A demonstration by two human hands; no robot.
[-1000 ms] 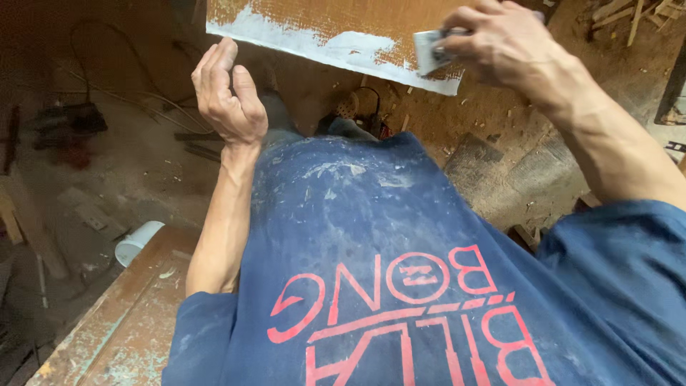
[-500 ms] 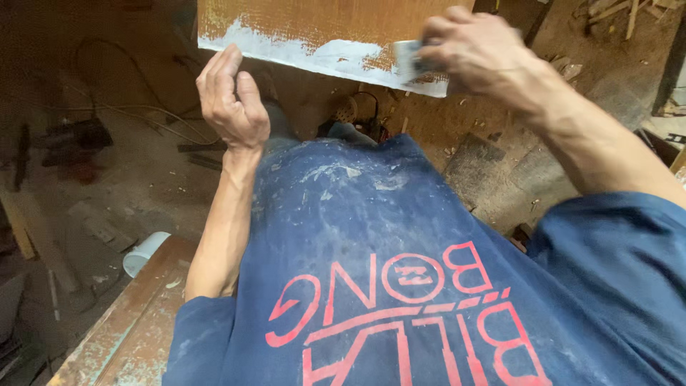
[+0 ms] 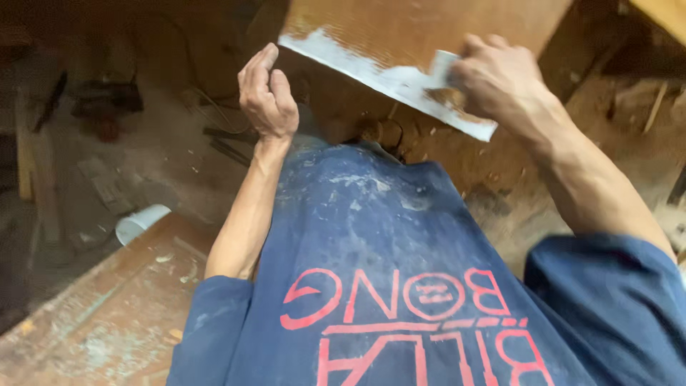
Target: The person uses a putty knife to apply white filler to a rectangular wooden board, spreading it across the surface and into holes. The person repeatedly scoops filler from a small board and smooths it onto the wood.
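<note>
The board fills the upper middle of the frame. The right hand, upper right, presses a pale scraper against its white-coated lower edge. The left hand, fingers loosely curled and empty, hovers just left of the board's corner.

My left hand is raised, fingers loosely curled and pointing up, palm turned toward my right. My right hand reaches out, knuckles up, fingers bent downward, forearm stretched forward.
</note>
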